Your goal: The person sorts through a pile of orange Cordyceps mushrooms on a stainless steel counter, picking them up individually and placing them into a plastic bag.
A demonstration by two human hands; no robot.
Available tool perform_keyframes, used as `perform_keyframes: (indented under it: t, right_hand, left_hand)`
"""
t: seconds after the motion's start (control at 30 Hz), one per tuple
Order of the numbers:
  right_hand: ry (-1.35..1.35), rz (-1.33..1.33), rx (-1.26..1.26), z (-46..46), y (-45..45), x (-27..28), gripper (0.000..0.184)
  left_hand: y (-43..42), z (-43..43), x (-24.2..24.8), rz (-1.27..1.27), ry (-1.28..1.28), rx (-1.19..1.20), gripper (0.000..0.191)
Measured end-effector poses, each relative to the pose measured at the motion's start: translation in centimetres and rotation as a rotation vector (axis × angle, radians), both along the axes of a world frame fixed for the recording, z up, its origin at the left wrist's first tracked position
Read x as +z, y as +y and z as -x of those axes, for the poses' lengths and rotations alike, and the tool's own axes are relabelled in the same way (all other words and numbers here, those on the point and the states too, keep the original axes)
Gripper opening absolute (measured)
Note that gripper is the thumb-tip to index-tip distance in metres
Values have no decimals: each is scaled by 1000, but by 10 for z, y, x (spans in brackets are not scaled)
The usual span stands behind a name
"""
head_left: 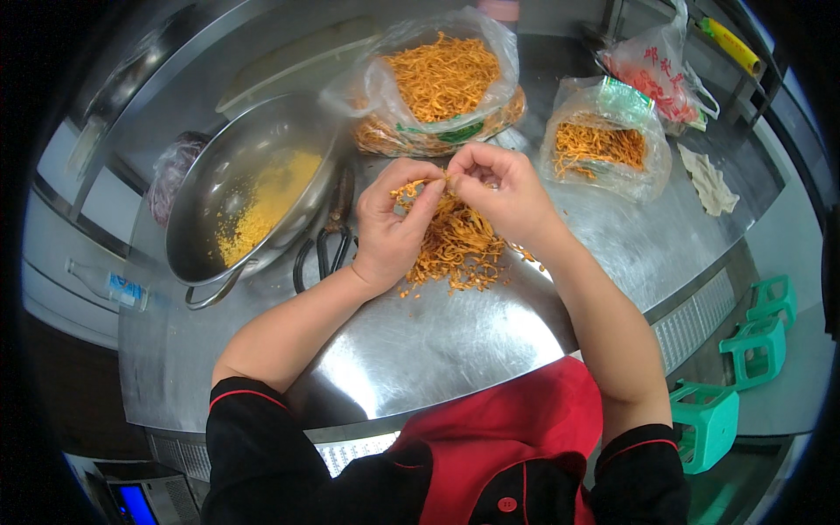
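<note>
My left hand point(397, 226) and my right hand point(502, 187) meet at the fingertips, thumbs and index fingers pinching a small dried orange strand point(447, 176). Most of that strand is hidden by the fingers. Below them, a loose pile of thin dried orange strands point(459, 246), apparently cordyceps mushrooms, lies on the steel table point(446, 348). Short crumbs are scattered along its near edge. To the left of my left hand are scissors point(335, 246) with black handles, partly hidden by the basin. A large steel basin point(190, 216) leans there, holding small yellow pieces.
Behind the pile stands a big open plastic bag of orange strands point(443, 79). A smaller open bag point(607, 141) sits right of it, near a knotted white bag point(663, 72) and a crumpled cloth point(709, 180). Green stools point(705, 426) stand right of the table.
</note>
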State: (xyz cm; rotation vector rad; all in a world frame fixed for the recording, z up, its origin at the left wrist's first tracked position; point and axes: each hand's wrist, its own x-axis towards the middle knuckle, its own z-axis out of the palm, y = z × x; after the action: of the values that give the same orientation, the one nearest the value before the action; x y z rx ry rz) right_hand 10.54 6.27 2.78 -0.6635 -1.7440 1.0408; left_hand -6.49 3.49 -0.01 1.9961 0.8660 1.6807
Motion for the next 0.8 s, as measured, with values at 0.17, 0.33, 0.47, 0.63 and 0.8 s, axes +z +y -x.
perform_keyframes:
  t: [0.17,0.33,0.47,0.63,0.8]
  right_hand:
    - [-18,72,-3,-1,-1,-3,3]
    - [316,423,200,-11,13,-7,7]
    - [210,284,-59,-36,32,-5,9]
    - [-403,-184,-480,-39,35,-10,16]
    - [-162,-135,-191,-23,25,-10,13]
  left_hand:
    - [0,-1,2,-33,49,35,8]
    - [-4,1,9,-194,243,55,6]
    - [-19,-13,1,94,107,-66,7]
    - [0,-8,-12,470,-160,-181,10]
    - [1,-7,-13,559,-64,-236,12]
